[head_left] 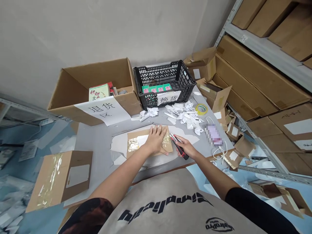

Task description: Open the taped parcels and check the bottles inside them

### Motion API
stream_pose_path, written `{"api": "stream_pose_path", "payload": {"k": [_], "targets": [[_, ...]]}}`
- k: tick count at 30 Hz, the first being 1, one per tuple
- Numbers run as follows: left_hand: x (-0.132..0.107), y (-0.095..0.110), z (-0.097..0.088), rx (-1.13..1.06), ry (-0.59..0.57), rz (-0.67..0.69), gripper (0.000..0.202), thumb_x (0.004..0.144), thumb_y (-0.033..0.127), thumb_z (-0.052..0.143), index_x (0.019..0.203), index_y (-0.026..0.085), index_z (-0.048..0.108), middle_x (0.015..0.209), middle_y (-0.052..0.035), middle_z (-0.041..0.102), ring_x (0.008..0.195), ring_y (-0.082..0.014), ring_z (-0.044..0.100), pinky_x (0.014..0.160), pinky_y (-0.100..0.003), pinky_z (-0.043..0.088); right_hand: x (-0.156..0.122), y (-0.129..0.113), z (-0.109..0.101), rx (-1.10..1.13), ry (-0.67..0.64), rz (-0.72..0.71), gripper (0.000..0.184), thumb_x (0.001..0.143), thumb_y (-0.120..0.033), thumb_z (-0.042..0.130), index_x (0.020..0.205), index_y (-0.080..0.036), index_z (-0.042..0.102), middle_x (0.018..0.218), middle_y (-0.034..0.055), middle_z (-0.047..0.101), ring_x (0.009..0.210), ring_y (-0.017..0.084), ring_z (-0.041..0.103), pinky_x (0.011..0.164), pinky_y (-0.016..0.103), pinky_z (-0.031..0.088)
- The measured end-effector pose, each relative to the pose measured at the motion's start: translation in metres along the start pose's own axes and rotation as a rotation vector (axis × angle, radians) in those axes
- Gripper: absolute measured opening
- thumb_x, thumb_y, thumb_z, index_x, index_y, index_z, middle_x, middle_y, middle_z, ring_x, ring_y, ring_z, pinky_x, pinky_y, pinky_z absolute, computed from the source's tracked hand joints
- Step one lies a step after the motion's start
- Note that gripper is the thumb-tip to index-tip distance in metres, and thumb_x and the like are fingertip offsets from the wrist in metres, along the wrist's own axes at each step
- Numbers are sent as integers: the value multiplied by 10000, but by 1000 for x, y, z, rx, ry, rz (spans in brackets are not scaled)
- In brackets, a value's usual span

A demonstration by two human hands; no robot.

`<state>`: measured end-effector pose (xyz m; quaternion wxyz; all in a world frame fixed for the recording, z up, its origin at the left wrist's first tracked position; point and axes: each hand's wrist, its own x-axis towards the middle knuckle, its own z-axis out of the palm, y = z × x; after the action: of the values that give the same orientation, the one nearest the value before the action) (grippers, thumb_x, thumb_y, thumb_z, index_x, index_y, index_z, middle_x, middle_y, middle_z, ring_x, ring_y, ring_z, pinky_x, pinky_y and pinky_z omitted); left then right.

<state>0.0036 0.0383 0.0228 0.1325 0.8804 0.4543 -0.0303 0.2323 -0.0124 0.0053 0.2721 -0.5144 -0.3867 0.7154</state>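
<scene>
The left hand (157,140) lies with fingers spread across a small cardboard package (136,134), which rests near the front of the worktop (97,143) on torn pale sheeting (118,146). The right hand (187,148) is closed around a red-and-black utility knife (180,149), its tip at the package's right edge; whether the blade touches cannot be made out. The left hand covers the package's middle and part of its white label (142,140). Just beyond lie crumpled paper scraps (187,113), with a tape roll (201,113) beside them; right of these is a blurred-out purplish device (214,135) with a white cable (223,152). Farther back, a black crate (146,101) with green boxes (153,89) and a large open carton (65,110) holding books (99,92) close off the rear; the carton's front wall hides its floor. A taped box (52,180) sits at left. Shelved cartons (263,71) run out of view at right.
</scene>
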Motion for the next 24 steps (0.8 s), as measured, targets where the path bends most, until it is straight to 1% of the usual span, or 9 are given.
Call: {"api": "stream_pose_path", "payload": {"k": [3, 7, 9, 12, 16, 21, 24], "targets": [[1, 1, 1, -1, -21, -20, 1478, 394, 852, 706, 1554, 138, 130, 1604, -236, 88, 1457, -473, 37, 1149, -588, -9, -4, -3, -3, 5, -20, 11, 750, 855, -508, 606, 1511, -282, 321, 619, -25, 637, 443, 166, 593, 412, 273, 466], [2, 3, -1, 7, -41, -32, 1500, 376, 850, 715, 1552, 123, 133, 1604, -242, 79, 1459, -473, 27, 1156, -573, -14, -6, -8, -12, -14, -78, 58, 771, 858, -507, 616, 1522, -264, 308, 612, -23, 634, 427, 159, 583, 401, 260, 454], [2, 4, -1, 18, -43, -28, 1504, 377, 857, 708, 1550, 112, 135, 1603, -249, 72, 1456, -480, 28, 1156, -572, -15, -5, -10, -16, -45, -97, 79, 752, 863, -506, 615, 1517, -278, 321, 607, -29, 624, 429, 153, 578, 411, 259, 459], [2, 2, 0, 37, -45, -24, 1489, 399, 870, 682, 1553, 114, 121, 1606, -242, 54, 1457, -480, 18, 1155, -577, -17, -5, -10, -21, -105, -116, 102, 728, 870, -508, 613, 1511, -299, 338, 608, -32, 614, 436, 147, 573, 421, 258, 459], [4, 1, 2, 51, -56, -22, 1509, 392, 888, 664, 1557, 119, 93, 1610, -236, 37, 1456, -484, 7, 1154, -581, -18, -5, -7, -23, -125, -142, 106, 736, 882, -527, 591, 1523, -297, 313, 626, -27, 613, 444, 142, 575, 427, 254, 456], [5, 0, 3, 57, -65, -23, 1539, 374, 908, 648, 1558, 110, 74, 1608, -244, 10, 1451, -496, 1, 1148, -589, -35, -10, -10, -27, -141, -171, 142, 720, 865, -533, 612, 1504, -326, 352, 600, -40, 596, 432, 144, 570, 417, 255, 452], [4, 0, 1, 51, -69, -26, 1540, 369, 907, 651, 1559, 120, 73, 1610, -237, 18, 1452, -492, 3, 1150, -582, -36, -18, -13, -33, -160, -182, 158, 719, 845, -527, 637, 1487, -316, 392, 579, -43, 590, 430, 146, 570, 406, 247, 439]]}}
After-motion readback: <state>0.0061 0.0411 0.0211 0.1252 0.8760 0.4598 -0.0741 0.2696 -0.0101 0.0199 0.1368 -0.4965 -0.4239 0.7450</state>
